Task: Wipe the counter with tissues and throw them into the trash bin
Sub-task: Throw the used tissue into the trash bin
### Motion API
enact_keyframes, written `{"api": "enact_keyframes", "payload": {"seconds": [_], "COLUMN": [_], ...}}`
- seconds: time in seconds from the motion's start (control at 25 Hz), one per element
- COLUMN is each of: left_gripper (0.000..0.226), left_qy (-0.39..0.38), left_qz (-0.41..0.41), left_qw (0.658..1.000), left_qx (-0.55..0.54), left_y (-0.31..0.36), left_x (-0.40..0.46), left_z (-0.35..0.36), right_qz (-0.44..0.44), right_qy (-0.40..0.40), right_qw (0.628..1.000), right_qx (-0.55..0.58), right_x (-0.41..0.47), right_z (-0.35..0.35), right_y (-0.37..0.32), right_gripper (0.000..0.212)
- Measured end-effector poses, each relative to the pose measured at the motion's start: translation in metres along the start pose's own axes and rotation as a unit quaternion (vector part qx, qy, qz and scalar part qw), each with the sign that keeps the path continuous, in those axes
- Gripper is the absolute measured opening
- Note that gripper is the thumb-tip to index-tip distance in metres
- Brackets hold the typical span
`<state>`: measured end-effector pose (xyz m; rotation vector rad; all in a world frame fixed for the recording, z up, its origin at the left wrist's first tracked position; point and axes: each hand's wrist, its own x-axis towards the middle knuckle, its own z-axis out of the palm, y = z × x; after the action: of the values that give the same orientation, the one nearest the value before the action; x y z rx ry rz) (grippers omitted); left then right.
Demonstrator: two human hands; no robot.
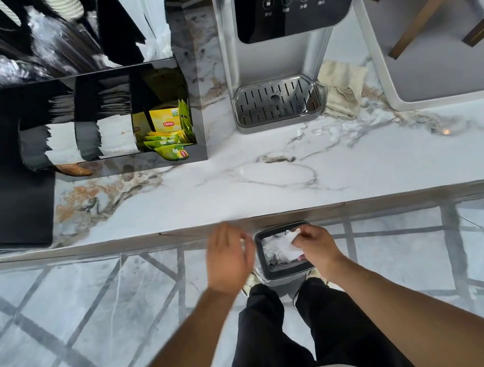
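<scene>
A small dark trash bin [261, 260] stands on the floor below the counter's front edge, with crumpled white paper inside. My right hand [315, 246] hovers over the bin's mouth, its fingers pinched on a crumpled white tissue [288, 246]. My left hand [227, 258] is just left of the bin, blurred, fingers spread and holding nothing. The white marble counter [264, 180] runs across the view above both hands.
A grey water dispenser [277, 57] with a drip tray stands at the back of the counter, a crumpled cloth [342, 88] beside it. A black organizer [111, 120] with tea bags and packets sits at left. My legs and shoes stand against the bin.
</scene>
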<state>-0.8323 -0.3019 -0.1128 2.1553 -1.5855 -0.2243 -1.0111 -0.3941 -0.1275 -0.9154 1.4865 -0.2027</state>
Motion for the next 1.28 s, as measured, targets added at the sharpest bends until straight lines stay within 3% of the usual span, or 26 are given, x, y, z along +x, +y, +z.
{"api": "enact_keyframes", "payload": {"seconds": [0.04, 0.16, 0.32, 0.52, 0.6, 0.72, 0.84, 1.0, 1.12, 1.28], "left_gripper": [0.032, 0.059, 0.032, 0.019, 0.017, 0.015, 0.007, 0.01, 0.01, 0.011], "left_qy": [-0.06, -0.197, -0.212, -0.242, -0.273, -0.319, -0.314, -0.26, -0.23, -0.19], "left_qz": [-0.012, -0.15, -0.231, -0.248, -0.285, -0.376, -0.456, -0.516, -0.529, -0.569], "left_qw": [0.997, 0.955, 0.925, 0.913, 0.885, 0.811, 0.759, 0.741, 0.74, 0.714], "left_qx": [-0.055, -0.162, -0.215, -0.214, -0.249, -0.316, -0.341, -0.341, -0.346, -0.361], "left_y": [0.013, 0.03, 0.026, 0.019, 0.018, 0.016, 0.009, -0.005, -0.015, -0.03], "left_x": [-0.022, -0.053, -0.059, -0.06, -0.06, -0.063, -0.063, -0.059, -0.056, -0.057], "left_z": [0.005, 0.021, 0.03, 0.05, 0.066, 0.094, 0.129, 0.194, 0.248, 0.304], "right_qz": [0.009, 0.046, 0.077, 0.076, 0.071, 0.087, 0.11, 0.133, 0.16, 0.148], "right_qy": [-0.024, -0.107, -0.146, -0.082, -0.043, 0.006, 0.015, -0.023, -0.05, -0.056], "right_qw": [0.999, 0.986, 0.975, 0.989, 0.995, 0.996, 0.994, 0.989, 0.974, 0.984], "right_qx": [0.036, 0.123, 0.148, 0.095, 0.055, 0.023, 0.003, 0.058, 0.155, 0.088], "right_x": [-0.005, -0.014, -0.019, -0.013, -0.002, 0.018, 0.044, 0.091, 0.126, 0.169], "right_z": [0.004, 0.016, 0.025, 0.023, 0.017, 0.003, -0.007, -0.015, -0.027, -0.03], "right_y": [-0.003, -0.008, -0.003, 0.023, 0.042, 0.073, 0.107, 0.148, 0.164, 0.192], "right_gripper": [0.021, 0.018, 0.024, 0.02, 0.017, 0.02, 0.031, 0.04, 0.026, 0.033]}}
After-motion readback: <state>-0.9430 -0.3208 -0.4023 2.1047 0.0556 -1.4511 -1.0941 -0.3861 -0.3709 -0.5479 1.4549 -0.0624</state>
